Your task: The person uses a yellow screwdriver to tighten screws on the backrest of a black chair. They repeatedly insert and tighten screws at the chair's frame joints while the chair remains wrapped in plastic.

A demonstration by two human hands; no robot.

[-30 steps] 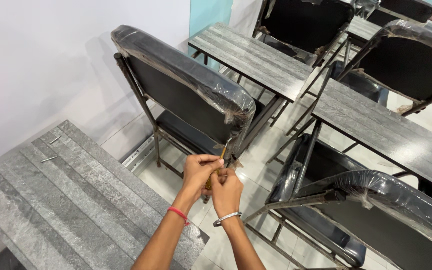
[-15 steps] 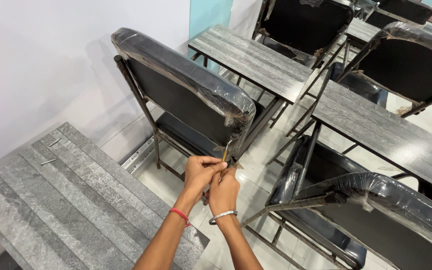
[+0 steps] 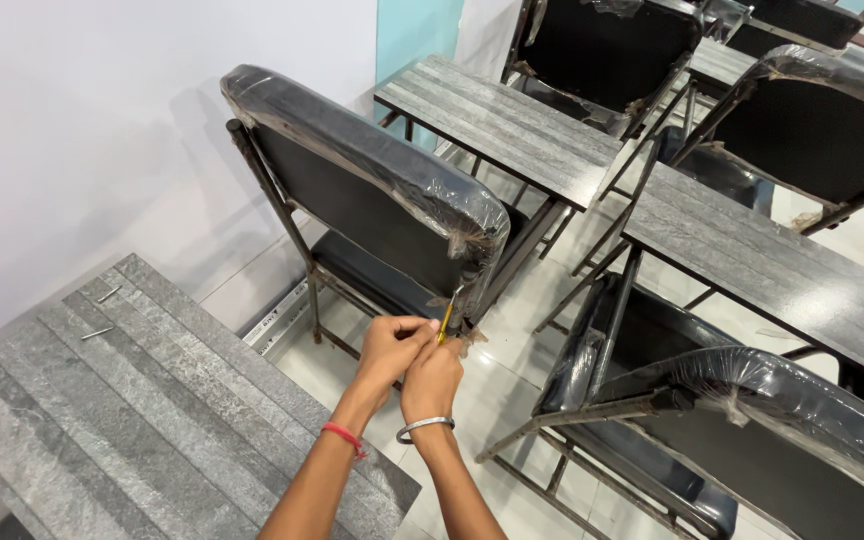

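While both hands meet below a plastic-wrapped black chair (image 3: 372,190), the left hand (image 3: 389,347) and right hand (image 3: 432,380) close their fingers together on a thin yellow tool (image 3: 445,322). Its tip touches the torn plastic wrap (image 3: 472,240) at the backrest's lower corner, just past the far corner of the grey bench (image 3: 152,420).
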